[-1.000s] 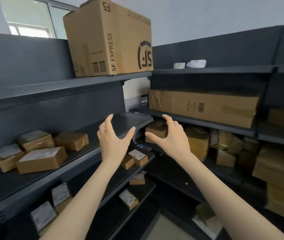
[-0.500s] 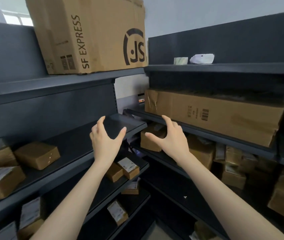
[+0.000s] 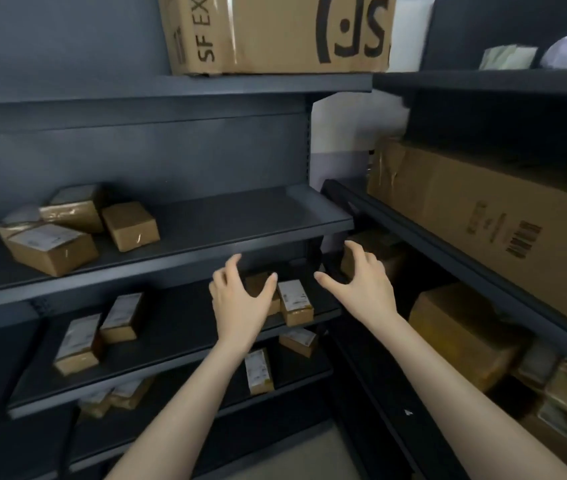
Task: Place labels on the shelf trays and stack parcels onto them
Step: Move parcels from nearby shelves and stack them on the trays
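Observation:
My left hand (image 3: pixel 240 299) and my right hand (image 3: pixel 361 282) are both raised with fingers spread, holding nothing, in front of the dark shelf unit. They hover just below the front edge of the middle shelf tray (image 3: pixel 226 216), whose right half is bare. Three small brown parcels (image 3: pixel 67 233) lie at the left of that tray. On the tray below, a small labelled parcel (image 3: pixel 294 301) sits between my hands, with another partly hidden behind my left hand. No loose label is visible.
A big SF Express carton (image 3: pixel 275 29) stands on the top shelf. A long carton (image 3: pixel 489 216) fills the right-hand rack, with more parcels (image 3: pixel 462 334) beneath it. Lower left shelves hold several small labelled parcels (image 3: pixel 102 330). Floor shows at the bottom centre.
The view has swung left toward the left shelf unit and moved closer. Both hands stay open and now sit lower against the shelves, below the middle tray's edge.

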A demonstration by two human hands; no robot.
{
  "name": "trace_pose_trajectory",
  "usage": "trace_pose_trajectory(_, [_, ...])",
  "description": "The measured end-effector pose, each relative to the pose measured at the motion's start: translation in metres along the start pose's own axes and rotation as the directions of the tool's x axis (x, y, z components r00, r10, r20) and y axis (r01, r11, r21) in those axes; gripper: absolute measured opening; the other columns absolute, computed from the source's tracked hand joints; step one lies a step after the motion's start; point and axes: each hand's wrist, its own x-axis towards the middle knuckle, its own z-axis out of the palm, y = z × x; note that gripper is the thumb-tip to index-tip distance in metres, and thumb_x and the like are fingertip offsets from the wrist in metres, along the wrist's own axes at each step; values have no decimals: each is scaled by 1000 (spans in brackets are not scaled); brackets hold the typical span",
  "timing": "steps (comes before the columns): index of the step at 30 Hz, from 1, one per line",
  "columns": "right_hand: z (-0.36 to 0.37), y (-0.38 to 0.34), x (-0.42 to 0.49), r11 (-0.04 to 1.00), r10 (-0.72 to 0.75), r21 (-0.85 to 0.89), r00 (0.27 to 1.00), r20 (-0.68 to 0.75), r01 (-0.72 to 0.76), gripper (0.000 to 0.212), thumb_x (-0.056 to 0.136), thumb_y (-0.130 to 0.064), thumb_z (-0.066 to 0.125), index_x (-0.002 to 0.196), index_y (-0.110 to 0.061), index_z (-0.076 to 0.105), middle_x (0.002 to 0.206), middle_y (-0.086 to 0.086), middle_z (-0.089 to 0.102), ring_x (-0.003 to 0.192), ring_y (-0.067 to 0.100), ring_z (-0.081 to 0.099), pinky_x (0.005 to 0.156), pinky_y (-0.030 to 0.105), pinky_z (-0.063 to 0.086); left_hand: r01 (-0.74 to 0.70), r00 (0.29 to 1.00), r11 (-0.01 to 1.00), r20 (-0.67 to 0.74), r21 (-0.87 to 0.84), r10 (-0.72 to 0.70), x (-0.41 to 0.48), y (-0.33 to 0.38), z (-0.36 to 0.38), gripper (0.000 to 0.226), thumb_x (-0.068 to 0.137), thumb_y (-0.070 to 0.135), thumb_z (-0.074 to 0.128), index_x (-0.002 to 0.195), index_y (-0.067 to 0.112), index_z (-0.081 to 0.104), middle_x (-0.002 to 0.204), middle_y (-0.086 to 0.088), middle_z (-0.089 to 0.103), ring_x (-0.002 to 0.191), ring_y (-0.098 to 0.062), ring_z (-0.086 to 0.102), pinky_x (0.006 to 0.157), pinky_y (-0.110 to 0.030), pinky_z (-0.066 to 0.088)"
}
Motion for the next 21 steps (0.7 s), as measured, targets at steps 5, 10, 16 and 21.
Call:
trace_pose_trajectory(5, [37,39,11,1000,6,-12,992,128,-5,83,79,-58,63,145,-24,28,144,9,42,131,26,38,102,42,41,141,989,988,35,69,-144,-14,-33,42,70,80,51,64,138,26,34,139,-8,36,132,-25,27,105,-44,35])
trace_pose_trajectory(10, [85,78,37,998,57,-39,980,192,-50,83,78,-56,63,145,-25,26,144,10,40,131,27,38,100,40,41,205,974,966,66,154,-217,7,-68,87,70,80,50,64,138,25,35,137,-10,38,130,-27,30,103,-43,36])
trace_pose_trajectory(16, [163,109,78,995,80,-74,966,245,-63,85,76,-55,65,145,-23,26,141,11,41,128,28,38,98,41,40,244,960,947,88,207,-266,54,-119,150,70,80,40,67,139,20,35,137,-14,38,130,-33,30,103,-45,36])
trace_pose_trajectory(21, [247,120,105,993,95,-101,941,325,-66,84,72,-58,64,141,-26,28,134,13,44,122,30,40,97,41,43,282,933,903,125,323,-336,95,-170,199,72,82,49,61,140,20,30,138,-14,34,129,-33,28,104,-45,34])
